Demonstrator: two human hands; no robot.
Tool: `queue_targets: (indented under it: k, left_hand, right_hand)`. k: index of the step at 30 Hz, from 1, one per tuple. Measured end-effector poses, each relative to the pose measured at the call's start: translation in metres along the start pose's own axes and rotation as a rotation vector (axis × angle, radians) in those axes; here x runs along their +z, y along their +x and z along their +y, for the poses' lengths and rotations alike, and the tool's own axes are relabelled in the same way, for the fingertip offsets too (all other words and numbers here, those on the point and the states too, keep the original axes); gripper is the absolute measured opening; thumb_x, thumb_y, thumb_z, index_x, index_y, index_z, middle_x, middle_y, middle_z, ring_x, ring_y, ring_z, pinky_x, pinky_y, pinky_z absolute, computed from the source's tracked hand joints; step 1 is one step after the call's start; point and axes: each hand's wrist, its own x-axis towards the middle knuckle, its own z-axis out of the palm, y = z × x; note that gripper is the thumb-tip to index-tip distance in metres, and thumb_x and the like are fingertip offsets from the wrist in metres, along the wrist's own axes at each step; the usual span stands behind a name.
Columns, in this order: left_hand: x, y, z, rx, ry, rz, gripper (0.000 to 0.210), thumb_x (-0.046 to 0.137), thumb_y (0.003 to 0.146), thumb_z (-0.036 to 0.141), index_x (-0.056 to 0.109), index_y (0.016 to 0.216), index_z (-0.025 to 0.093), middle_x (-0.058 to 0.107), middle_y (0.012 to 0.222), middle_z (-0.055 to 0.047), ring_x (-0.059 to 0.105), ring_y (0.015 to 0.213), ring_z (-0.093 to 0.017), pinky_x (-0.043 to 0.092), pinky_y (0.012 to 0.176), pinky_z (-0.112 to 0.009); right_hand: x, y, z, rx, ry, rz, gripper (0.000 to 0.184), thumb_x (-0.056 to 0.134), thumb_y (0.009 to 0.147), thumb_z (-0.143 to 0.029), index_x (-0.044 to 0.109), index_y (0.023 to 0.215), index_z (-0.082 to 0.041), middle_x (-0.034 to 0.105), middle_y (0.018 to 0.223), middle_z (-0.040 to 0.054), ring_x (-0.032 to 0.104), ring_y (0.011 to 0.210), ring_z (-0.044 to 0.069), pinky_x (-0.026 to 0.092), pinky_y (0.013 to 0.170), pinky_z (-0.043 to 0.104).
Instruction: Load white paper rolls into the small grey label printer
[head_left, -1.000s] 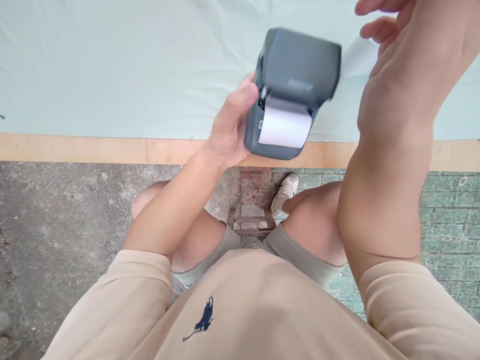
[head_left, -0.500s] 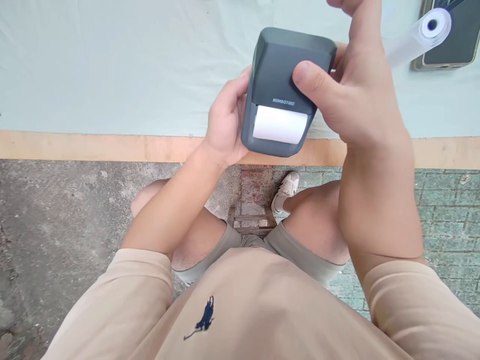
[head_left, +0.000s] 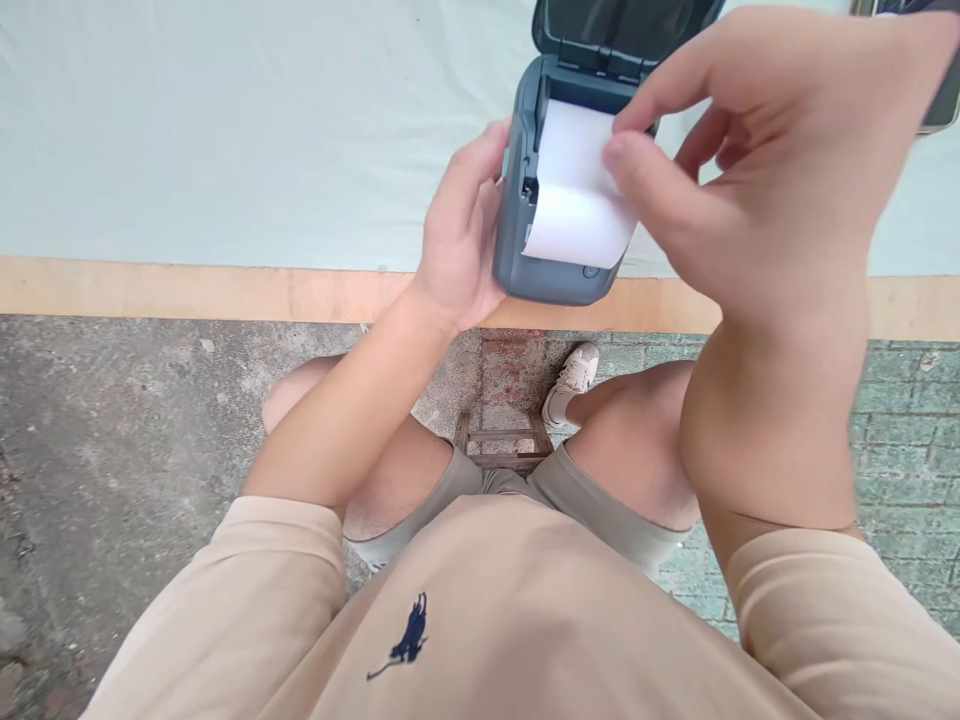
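A dark grey label printer (head_left: 551,287) is held over the table's front edge, its lid (head_left: 600,25) swung up and back. My left hand (head_left: 459,235) is closed around the printer's left side, with the thumb along the edge. Inside the open bay sits a white label paper roll (head_left: 574,190), its loose end hanging over the front near a small round button (head_left: 590,271). My right hand (head_left: 765,160) reaches in from the right. Its thumb and forefinger pinch at the paper's right edge, and the other fingers are curled behind.
A pale cloth (head_left: 247,130) covers the table, whose wooden front edge (head_left: 187,290) runs across the view. A dark flat device (head_left: 943,105) is partly visible at the top right, mostly behind my right hand. Below are my knees, a wooden stool (head_left: 502,436) and the paved floor.
The printer's lid has gone from closed to open, exposing the paper roll. My right hand has moved from the lid to the paper. My left hand keeps its hold.
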Motion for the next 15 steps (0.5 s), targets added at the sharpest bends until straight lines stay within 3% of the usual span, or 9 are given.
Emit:
queue_targets:
  k: [2, 4, 7, 10, 14, 15]
  left_hand:
    - [0.003, -0.003, 0.001, 0.071, 0.016, -0.141, 0.024, 0.058, 0.085, 0.036, 0.062, 0.106, 0.025, 0.068, 0.090, -0.001, 0.056, 0.123, -0.027, 0.052, 0.088, -0.031]
    - [0.005, -0.004, 0.001, 0.151, 0.066, -0.296, 0.022, 0.048, 0.089, 0.018, 0.061, 0.107, 0.021, 0.065, 0.092, 0.002, 0.062, 0.111, -0.021, 0.050, 0.077, -0.024]
    - [0.005, -0.002, 0.000, 0.192, 0.110, -0.376, 0.026, 0.040, 0.091, 0.012, 0.060, 0.106, 0.016, 0.063, 0.089, 0.003, 0.066, 0.087, -0.011, 0.045, 0.069, -0.020]
    - [0.004, 0.001, -0.001, 0.194, 0.082, -0.337, 0.024, 0.039, 0.092, 0.023, 0.062, 0.098, 0.019, 0.065, 0.089, 0.000, 0.066, 0.089, -0.014, 0.048, 0.068, -0.021]
    - [0.004, 0.006, 0.004, 0.117, 0.010, -0.318, 0.035, 0.034, 0.092, 0.036, 0.064, 0.093, 0.018, 0.067, 0.089, -0.003, 0.066, 0.103, -0.021, 0.055, 0.076, -0.028]
    - [0.004, 0.006, 0.005, 0.085, -0.002, -0.307, 0.037, 0.032, 0.092, 0.037, 0.064, 0.093, 0.018, 0.067, 0.088, -0.004, 0.066, 0.104, -0.022, 0.056, 0.078, -0.030]
  right_hand:
    - [-0.003, -0.001, -0.006, -0.012, -0.255, -0.079, 0.025, 0.060, 0.080, -0.032, 0.063, 0.104, -0.023, 0.066, 0.102, 0.0005, 0.059, 0.078, 0.018, 0.048, 0.085, 0.039]
    - [-0.003, 0.000, -0.011, 0.042, -0.449, -0.206, 0.034, 0.058, 0.080, -0.031, 0.058, 0.114, -0.027, 0.067, 0.103, 0.0032, 0.060, 0.082, 0.024, 0.047, 0.078, 0.042]
    - [-0.005, 0.003, -0.017, 0.090, -0.577, -0.255, 0.024, 0.059, 0.079, -0.033, 0.059, 0.102, -0.028, 0.065, 0.089, 0.0054, 0.059, 0.082, 0.026, 0.043, 0.066, 0.037]
    - [-0.016, -0.001, -0.020, 0.028, -0.388, -0.162, 0.011, 0.061, 0.076, -0.025, 0.063, 0.087, -0.026, 0.057, 0.073, 0.0013, 0.055, 0.070, 0.015, 0.035, 0.057, 0.029]
    - [-0.026, -0.020, -0.005, 0.028, 0.107, 0.059, 0.030, 0.056, 0.080, -0.017, 0.066, 0.107, -0.025, 0.064, 0.100, -0.0006, 0.061, 0.089, 0.015, 0.031, 0.050, 0.026]
    - [-0.024, -0.024, 0.004, 0.036, 0.159, 0.139, 0.029, 0.057, 0.079, -0.017, 0.066, 0.105, -0.022, 0.065, 0.099, 0.0006, 0.061, 0.086, 0.014, 0.031, 0.048, 0.025]
